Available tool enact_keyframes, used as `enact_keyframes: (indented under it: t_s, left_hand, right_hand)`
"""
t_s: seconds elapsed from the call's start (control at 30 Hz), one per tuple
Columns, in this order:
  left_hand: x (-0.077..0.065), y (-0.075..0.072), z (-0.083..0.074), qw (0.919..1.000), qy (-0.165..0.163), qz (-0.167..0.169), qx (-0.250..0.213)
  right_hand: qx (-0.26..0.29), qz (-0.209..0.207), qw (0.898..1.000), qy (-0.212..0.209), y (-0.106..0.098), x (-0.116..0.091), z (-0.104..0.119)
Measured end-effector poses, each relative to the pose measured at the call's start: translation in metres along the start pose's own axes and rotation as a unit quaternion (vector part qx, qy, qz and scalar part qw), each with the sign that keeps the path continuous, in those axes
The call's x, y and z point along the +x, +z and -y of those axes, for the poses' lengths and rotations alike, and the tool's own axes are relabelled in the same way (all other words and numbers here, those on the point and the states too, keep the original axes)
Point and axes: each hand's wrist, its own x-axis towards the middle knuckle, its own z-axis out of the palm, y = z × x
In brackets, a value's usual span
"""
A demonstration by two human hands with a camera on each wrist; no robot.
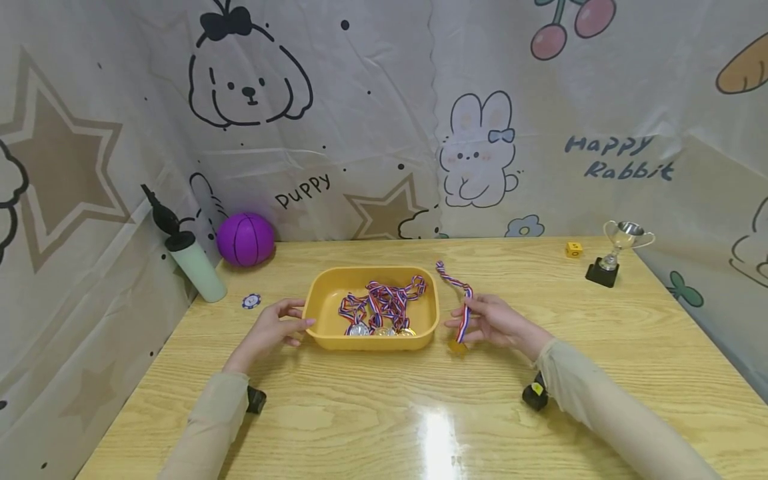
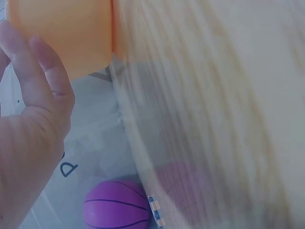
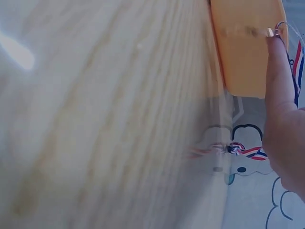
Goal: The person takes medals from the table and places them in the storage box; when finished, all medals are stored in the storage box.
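Note:
A yellow plastic basin (image 1: 372,343) stands mid-table, holding several medals with red, white and blue striped ribbons (image 1: 387,303). Silver and gold discs show along its near inner wall. My left hand (image 1: 276,330) grips the basin's left end, thumb at the rim; in the left wrist view its fingers (image 2: 50,62) lie against the outer wall. Just right of the basin, my right hand (image 1: 492,321) pinches the striped ribbon (image 1: 467,310) of another medal. Its gold disc (image 1: 457,348) is below the fingers, and the knotted ribbon end trails toward the back.
A purple ball (image 1: 246,240), a pale green pump (image 1: 195,267) and a blue-white chip (image 1: 251,301) are at the back left. Back right are a yellow die (image 1: 574,250) and a silver trophy cup (image 1: 621,250) on a black base. A printed curtain hangs behind the wooden table (image 1: 336,413).

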Motion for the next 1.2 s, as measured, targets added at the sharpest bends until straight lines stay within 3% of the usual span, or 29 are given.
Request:
enact_keyframes:
  t_s: [0.17,0.33,0.53,0.8,1.0,1.2]
  left_hand:
    - [0.001,-0.001,0.0,1.0,0.0,0.003,0.001]
    - [0.0,-0.001,-0.004,0.9999,0.003,0.01,-0.001]
    - [0.0,-0.001,-0.003,1.0,0.003,0.008,-0.002]
    - [0.002,-0.001,0.002,0.9999,0.004,0.008,-0.005]
    - [0.002,0.0,0.003,1.0,0.001,0.004,-0.003]
    - [0.003,-0.001,0.004,1.0,0.0,0.002,-0.003]
  right_hand:
    - [-0.009,0.009,1.0,-0.009,0.002,-0.001,0.012]
    - [-0.013,0.017,0.999,-0.026,0.013,-0.004,0.04]
    - [-0.041,0.03,0.997,-0.056,0.037,-0.004,0.078]
    - [-0.051,0.069,0.991,-0.1,0.076,0.005,0.109]
    - [-0.056,0.095,0.988,-0.112,0.11,0.015,0.12]
    - [-0.054,0.104,0.988,-0.1,0.138,0.028,0.115]
